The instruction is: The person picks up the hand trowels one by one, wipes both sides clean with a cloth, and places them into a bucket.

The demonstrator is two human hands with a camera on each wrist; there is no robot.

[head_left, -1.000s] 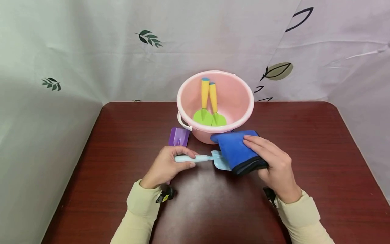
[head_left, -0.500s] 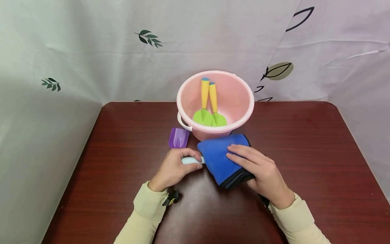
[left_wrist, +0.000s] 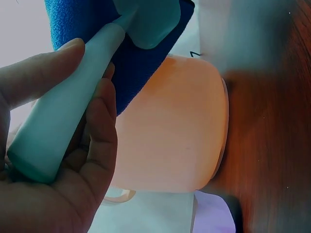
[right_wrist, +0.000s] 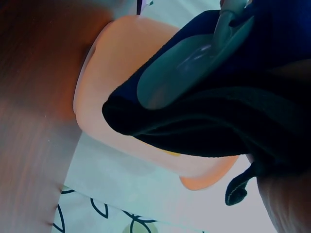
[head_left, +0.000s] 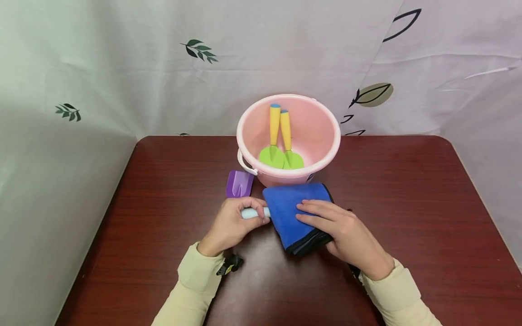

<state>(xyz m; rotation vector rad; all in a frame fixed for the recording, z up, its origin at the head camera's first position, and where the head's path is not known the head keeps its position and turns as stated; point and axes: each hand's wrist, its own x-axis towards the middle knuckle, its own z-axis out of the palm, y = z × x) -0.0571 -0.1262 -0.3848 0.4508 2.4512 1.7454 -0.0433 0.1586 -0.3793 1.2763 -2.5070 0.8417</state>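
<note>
My left hand (head_left: 233, 222) grips a light-blue toy shovel by its handle (left_wrist: 68, 102). Over the blade lies a folded blue cloth (head_left: 294, 213) with black edging, hiding the blade in the head view. Seen from the right wrist, the blade (right_wrist: 175, 73) sits against the cloth's folds. My right hand (head_left: 346, 231) holds the cloth, fingers spread across its top and thumb mostly hidden beneath. Just beyond both hands stands a pink bucket (head_left: 285, 179).
Two toy shovels with yellow handles (head_left: 274, 124) and green blades lean inside the bucket, whose white bail (head_left: 246, 164) hangs at its left. A purple shovel blade (head_left: 239, 183) lies left of the bucket on the reddish-brown table (head_left: 416, 203). A leaf-printed curtain (head_left: 261, 54) hangs behind.
My right hand has brought the cloth leftward and nearer, over the shovel's blade and up to the handle. My left hand has shifted slightly right, still gripping the handle.
</note>
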